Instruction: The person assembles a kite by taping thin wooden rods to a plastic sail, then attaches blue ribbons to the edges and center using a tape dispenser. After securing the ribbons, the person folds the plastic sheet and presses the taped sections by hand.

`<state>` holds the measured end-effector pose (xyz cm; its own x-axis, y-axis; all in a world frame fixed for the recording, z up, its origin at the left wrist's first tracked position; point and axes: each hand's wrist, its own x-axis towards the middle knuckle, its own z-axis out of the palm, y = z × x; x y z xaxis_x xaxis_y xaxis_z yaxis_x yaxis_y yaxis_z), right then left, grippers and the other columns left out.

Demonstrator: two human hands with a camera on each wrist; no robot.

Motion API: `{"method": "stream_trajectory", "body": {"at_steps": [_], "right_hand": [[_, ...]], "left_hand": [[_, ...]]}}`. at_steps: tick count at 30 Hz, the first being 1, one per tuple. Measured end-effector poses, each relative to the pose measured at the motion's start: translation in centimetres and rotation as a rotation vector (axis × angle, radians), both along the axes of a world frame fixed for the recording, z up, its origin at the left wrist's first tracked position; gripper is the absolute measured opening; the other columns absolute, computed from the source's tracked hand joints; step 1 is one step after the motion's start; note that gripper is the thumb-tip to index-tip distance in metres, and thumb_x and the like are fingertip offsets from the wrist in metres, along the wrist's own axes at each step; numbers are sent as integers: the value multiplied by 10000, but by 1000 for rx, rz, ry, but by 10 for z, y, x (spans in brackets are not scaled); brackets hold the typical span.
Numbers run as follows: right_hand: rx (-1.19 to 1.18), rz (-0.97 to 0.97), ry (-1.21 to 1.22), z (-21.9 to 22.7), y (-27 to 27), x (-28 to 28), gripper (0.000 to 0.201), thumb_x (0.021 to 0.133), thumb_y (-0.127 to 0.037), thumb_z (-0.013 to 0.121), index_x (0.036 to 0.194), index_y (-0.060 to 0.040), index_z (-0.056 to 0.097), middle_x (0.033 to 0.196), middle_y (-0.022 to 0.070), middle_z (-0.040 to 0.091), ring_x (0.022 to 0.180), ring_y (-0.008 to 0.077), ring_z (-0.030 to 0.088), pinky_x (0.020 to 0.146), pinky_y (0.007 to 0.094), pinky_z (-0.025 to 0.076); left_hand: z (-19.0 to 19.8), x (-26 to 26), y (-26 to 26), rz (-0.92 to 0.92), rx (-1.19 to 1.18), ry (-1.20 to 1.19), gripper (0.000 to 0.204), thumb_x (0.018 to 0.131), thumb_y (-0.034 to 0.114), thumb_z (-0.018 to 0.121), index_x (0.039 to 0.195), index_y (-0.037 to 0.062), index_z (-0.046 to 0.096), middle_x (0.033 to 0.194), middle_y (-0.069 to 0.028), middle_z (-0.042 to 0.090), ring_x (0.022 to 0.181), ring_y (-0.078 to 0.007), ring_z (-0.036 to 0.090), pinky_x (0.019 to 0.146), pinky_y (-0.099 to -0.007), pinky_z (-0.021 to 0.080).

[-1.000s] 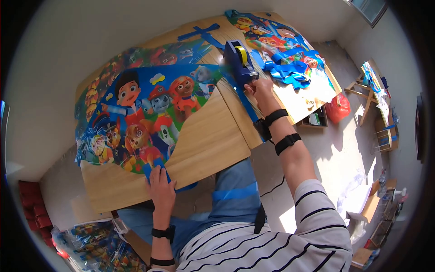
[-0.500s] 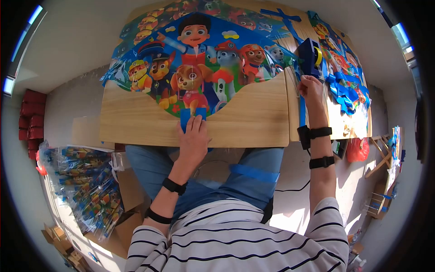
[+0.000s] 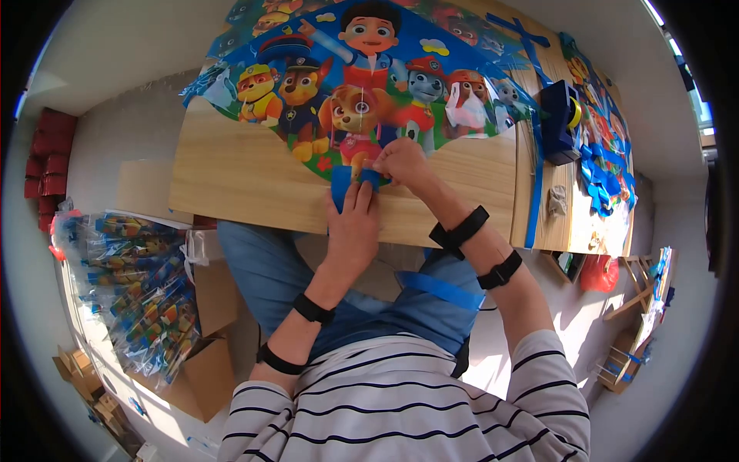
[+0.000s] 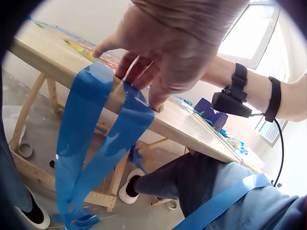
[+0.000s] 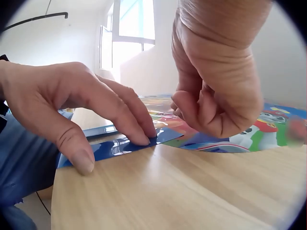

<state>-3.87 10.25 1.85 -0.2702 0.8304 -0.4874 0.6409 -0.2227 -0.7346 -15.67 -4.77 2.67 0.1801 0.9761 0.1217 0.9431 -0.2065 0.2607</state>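
A glossy cartoon-printed plastic sheet [image 3: 304,127] lies on the wooden table [image 3: 231,177], its rounded tip towards the front edge. My left hand [image 3: 354,223] rests there with fingers extended, pressing blue ribbon [image 3: 341,185] against the tip. Two ribbon lengths [image 4: 79,129] hang over the table edge in the left wrist view. Just right of those fingers is my right hand [image 3: 408,163], low over the sheet. Its fingers are curled in a pinch [image 5: 213,112] on a short piece of tape, mostly hidden by the fingers.
A dark blue tape dispenser [image 3: 558,123] stands at the right, beside tangled blue ribbon [image 3: 600,177] and another printed sheet. On the floor at left are bagged printed sheets [image 3: 138,285] and an open cardboard box [image 3: 208,377]. Blue ribbon [image 3: 439,289] also crosses the thigh.
My right hand has gone from the tape dispenser leftward to the sheet's tip. The left hand stays on the ribbon there. The head view has turned.
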Motion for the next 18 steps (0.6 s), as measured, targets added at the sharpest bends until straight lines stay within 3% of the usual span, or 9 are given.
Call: {"method": "stream_trajectory", "body": {"at_steps": [6, 9, 18], "right_hand": [[114, 55, -109, -17, 0, -4, 278, 757, -278, 763, 758, -4, 722, 799, 230, 688, 772, 364, 689, 715, 437, 539], [97, 61, -182, -18, 0, -5, 319, 768, -319, 759, 778, -2, 727, 834, 246, 686, 883, 405, 669, 779, 465, 526], [216, 80, -287, -14, -6, -9, 405, 765, -366, 778, 790, 32, 709, 860, 291, 674, 877, 440, 667, 766, 477, 531]], "left_hand": [[-5, -1, 2, 4, 42, -22, 478, 768, 143, 653, 1203, -44, 588, 1316, -141, 488, 1275, -303, 449, 1054, -639, 283], [-5, -1, 2, 7, 69, -22, 442, 773, 120, 636, 1181, -44, 602, 1304, -145, 498, 1269, -303, 457, 1053, -640, 288], [-4, -1, 2, 12, 56, -38, 422, 774, 98, 625, 1172, -41, 609, 1313, -149, 495, 1285, -305, 449, 1058, -648, 290]]}}
